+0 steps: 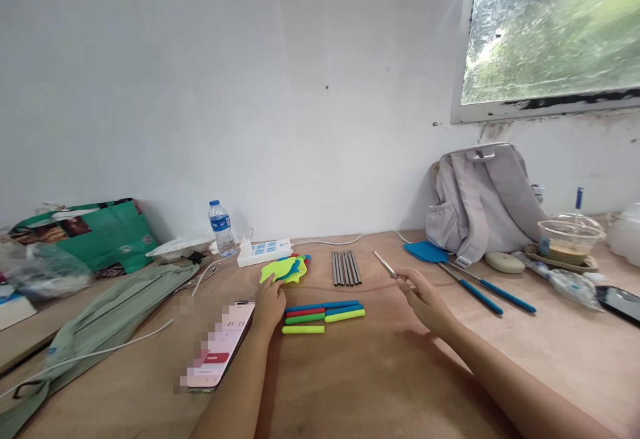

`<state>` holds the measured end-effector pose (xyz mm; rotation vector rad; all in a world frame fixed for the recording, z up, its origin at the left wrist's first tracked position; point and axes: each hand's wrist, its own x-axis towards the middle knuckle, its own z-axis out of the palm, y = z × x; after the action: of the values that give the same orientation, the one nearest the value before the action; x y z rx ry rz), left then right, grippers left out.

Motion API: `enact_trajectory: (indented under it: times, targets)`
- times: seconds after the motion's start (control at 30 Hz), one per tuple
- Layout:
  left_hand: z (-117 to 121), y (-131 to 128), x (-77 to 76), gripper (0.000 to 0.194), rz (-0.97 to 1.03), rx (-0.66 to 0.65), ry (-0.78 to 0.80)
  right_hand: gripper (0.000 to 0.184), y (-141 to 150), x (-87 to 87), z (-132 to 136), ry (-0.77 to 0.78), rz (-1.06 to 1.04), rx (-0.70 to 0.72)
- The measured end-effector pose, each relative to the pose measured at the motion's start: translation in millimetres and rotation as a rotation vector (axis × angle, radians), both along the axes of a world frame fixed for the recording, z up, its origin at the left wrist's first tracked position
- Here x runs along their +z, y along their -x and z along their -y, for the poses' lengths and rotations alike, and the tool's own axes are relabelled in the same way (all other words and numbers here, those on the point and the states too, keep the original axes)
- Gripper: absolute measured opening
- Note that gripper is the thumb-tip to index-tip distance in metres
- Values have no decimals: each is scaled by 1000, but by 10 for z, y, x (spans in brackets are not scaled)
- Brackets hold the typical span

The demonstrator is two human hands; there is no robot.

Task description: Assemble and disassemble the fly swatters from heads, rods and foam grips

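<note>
My left hand [271,302] has its fingers closed at the near edge of a yellow-green fly swatter head [277,269], the top one of a small pile. Blue and red swatter heads [307,261] peek out from under it. Between the thumb and fingers of my right hand [421,299] is a thin metal rod [384,263], pointing up and to the left. Several grey metal tubes [346,269] lie side by side between the hands. Closer to me are coloured handles [305,318] in blue, red, green and yellow-green.
Two blue-handled swatters [480,295] with a blue head [426,251] lie at right, near a grey backpack [487,199] and a plastic cup [570,239]. To the left are a phone [225,345], a power strip [265,250], a water bottle [221,229] and a green bag [110,235].
</note>
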<state>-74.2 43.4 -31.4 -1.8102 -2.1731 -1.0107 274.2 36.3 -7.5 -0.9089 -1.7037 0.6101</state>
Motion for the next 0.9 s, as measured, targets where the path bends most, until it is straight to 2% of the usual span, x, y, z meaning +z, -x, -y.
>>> enact_trajectory:
  times: [0.1, 0.23, 0.37, 0.5, 0.57, 0.63, 0.8, 0.9]
  targets:
    - [-8, -4, -6, 34, -22, 10, 37, 24, -18, -15, -39, -66, 172, -22]
    - [-23, -9, -13, 34, -46, 17, 61, 24, -33, -34, -85, -131, 264, -91]
    - [-25, -3, -7, 33, -74, 1, 59, 26, -69, -57, -98, -160, 250, -126]
    - [-8, -1, 15, 37, -100, -39, 23, 32, -59, -90, -69, -181, 129, -165]
    - [0, -3, 31, 39, -107, -64, -1, 35, -33, -101, -48, -171, 142, -140]
    - [7, -5, 52, 40, -108, -81, -29, 37, -4, -100, -28, -139, 243, -75]
    - [54, -25, 148, 40, -84, -95, -136, 31, 43, -88, -3, 51, 509, 41]
    - [113, -47, 220, 33, -51, -109, -220, 28, 57, -107, -8, 20, 548, 98]
